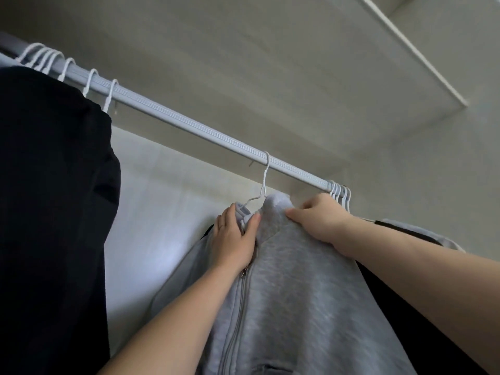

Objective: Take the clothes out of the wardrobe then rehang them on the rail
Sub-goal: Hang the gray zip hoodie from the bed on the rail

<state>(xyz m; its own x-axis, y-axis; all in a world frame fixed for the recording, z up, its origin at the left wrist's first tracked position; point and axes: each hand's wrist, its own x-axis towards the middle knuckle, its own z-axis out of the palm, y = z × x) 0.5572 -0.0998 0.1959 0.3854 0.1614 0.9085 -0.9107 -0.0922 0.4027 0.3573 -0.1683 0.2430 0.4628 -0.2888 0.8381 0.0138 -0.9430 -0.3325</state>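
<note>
pale wardrobe walls close round a ribbed rail (189, 131) slanting from upper left down to lower right. on it, between black clothes (48, 185) at the left and a tight bunch of hangers (339, 194) at the right, a grey zip jacket (297, 293) hangs by a white wire hanger (265, 174), its hook over the rail just above both hands. the left hand (235, 239) pinches collar and wire between thumb and curled fingers; the right hand (319, 220) curls into the collar's other side. freeing the hook likely means lifting straight up, and the left hand is nearer the wire.
</note>
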